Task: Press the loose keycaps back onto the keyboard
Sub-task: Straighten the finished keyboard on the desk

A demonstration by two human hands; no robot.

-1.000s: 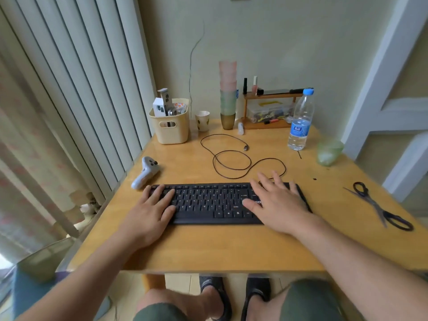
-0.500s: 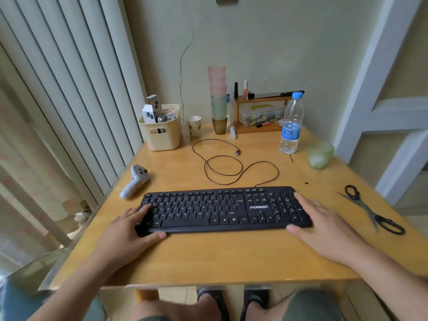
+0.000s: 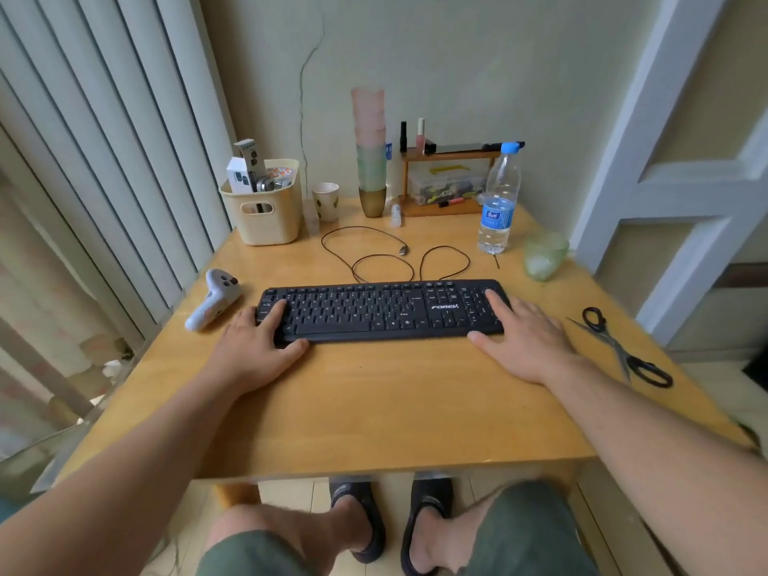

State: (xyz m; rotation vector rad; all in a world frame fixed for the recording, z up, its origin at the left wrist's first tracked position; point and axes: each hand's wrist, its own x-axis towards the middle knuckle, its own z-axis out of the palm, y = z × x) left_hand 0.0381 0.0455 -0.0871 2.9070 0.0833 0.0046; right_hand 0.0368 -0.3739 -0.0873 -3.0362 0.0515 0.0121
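**Both hands frame the keyboard, no loose caps in sight**

The black keyboard (image 3: 382, 310) lies square across the middle of the wooden surface (image 3: 374, 401), its cable (image 3: 374, 259) looping behind it. The left hand (image 3: 253, 347) rests at the left end, fingers straight over the outermost keys and thumb along the front edge. The right hand (image 3: 523, 338) lies flat at the right end, fingers over the number pad, thumb at the front corner. Neither grips anything; both are spread and relaxed.

From where I stand, every key row looks filled, and I can spot no gap, though the keys are too small to be sure. No stray keycap shows on the wood. My guess is that the pressing is done or nearly so, and that the hands are steadying or squaring the board. The next move probably calls for a check along the rows, pressing down any cap that sits proud.
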